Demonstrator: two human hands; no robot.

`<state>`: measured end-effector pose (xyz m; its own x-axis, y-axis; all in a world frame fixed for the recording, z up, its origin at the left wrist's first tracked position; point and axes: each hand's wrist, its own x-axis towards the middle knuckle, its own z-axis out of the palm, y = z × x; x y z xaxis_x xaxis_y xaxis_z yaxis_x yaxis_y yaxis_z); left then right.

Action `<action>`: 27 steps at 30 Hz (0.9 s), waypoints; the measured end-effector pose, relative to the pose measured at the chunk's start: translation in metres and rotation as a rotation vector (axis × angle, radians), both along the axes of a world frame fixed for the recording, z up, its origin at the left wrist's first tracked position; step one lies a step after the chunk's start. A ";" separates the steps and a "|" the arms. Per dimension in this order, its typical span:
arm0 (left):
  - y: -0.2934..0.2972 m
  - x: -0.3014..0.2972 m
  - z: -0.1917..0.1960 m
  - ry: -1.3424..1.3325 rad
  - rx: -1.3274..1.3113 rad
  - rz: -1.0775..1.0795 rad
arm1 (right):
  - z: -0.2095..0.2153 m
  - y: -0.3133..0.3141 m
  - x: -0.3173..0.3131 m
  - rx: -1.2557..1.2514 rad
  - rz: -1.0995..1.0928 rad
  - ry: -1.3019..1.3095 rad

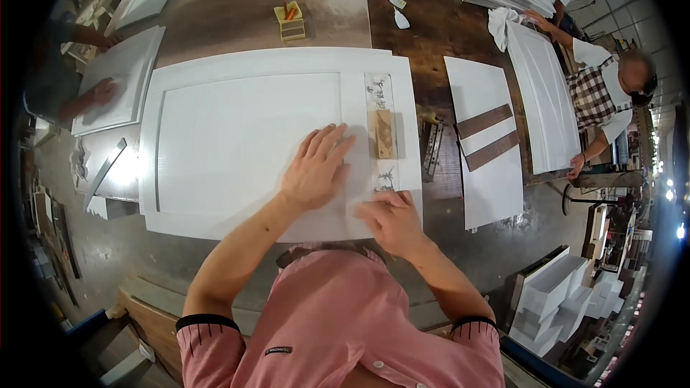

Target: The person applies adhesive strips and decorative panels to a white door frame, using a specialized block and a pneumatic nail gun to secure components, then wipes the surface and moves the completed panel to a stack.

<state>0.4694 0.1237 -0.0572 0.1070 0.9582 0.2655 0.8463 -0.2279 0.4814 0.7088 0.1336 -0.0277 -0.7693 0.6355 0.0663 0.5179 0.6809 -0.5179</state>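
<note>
A white door (248, 147) lies flat across the middle of the frame, with a shallow sunken field on its left and a pale strip (379, 89) with dark markings along its right side. It looks stiff and fairly heavy for its breadth, with a smooth painted face that may slide under dry palms and scuff easily. Two hands on opposite outer edges would likely carry it best, keeping pressure off the thinner-looking middle. A wooden block (386, 134) sits on the strip; it looks light and hard, easiest to take by its long sides.

The left hand (316, 169) lies palm down on the door near the centre, fingers extended and close together with the thumb a little apart, gripping nothing visible. The right hand (392, 223) is at the strip's lower end, fingers bent and partly blurred; whether they pinch anything, I cannot tell.

Above the door, a small yellow box (290, 23) stands on the brown table (230, 7). At the upper right lie two small bottles, one pink-tipped (394, 1) and one white (401, 19). Right of the door, two brown strips (489, 136) cross a white board (496, 197). At the far right, a co-worker in a checked apron (593, 93) stands beside more white panels (540, 100).
</note>
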 end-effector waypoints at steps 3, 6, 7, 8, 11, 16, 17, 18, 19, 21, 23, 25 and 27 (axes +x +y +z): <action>0.000 0.000 0.001 -0.007 0.008 -0.005 | -0.004 0.001 0.012 -0.020 -0.021 -0.016; 0.002 0.002 0.001 0.006 0.001 -0.007 | -0.008 -0.009 -0.008 -0.118 0.022 0.070; 0.002 0.001 0.001 -0.002 0.006 -0.005 | -0.008 -0.010 -0.018 -0.155 0.051 0.109; 0.002 0.000 -0.002 -0.010 0.011 -0.002 | -0.007 -0.008 -0.020 -0.172 0.060 0.139; 0.001 -0.002 -0.002 -0.044 0.008 -0.001 | 0.009 0.007 -0.021 -0.138 0.021 0.229; 0.002 0.000 0.001 -0.041 -0.002 -0.003 | -0.011 0.009 0.007 -0.012 0.173 0.142; 0.001 -0.001 0.001 -0.042 -0.010 0.001 | -0.002 0.007 0.003 0.037 0.230 0.129; 0.001 -0.001 0.000 -0.044 -0.018 0.004 | 0.002 0.006 0.001 0.086 0.287 0.116; 0.001 -0.002 0.000 -0.050 -0.012 -0.001 | -0.001 0.006 0.004 0.095 0.293 0.112; 0.000 -0.002 0.000 -0.062 0.000 -0.010 | -0.011 0.010 0.014 0.115 0.306 0.106; 0.000 -0.003 0.000 -0.065 -0.005 -0.004 | -0.015 0.020 0.028 0.179 0.340 0.118; 0.000 -0.003 0.001 -0.064 -0.011 0.002 | -0.019 0.023 0.034 0.188 0.344 0.127; 0.001 -0.002 0.002 -0.057 -0.016 0.003 | -0.022 0.019 0.038 0.145 0.315 0.133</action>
<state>0.4679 0.1245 -0.0557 0.0892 0.9626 0.2557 0.8183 -0.2172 0.5322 0.7466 0.1531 -0.0493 -0.9043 0.3454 0.2508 0.2058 0.8676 -0.4527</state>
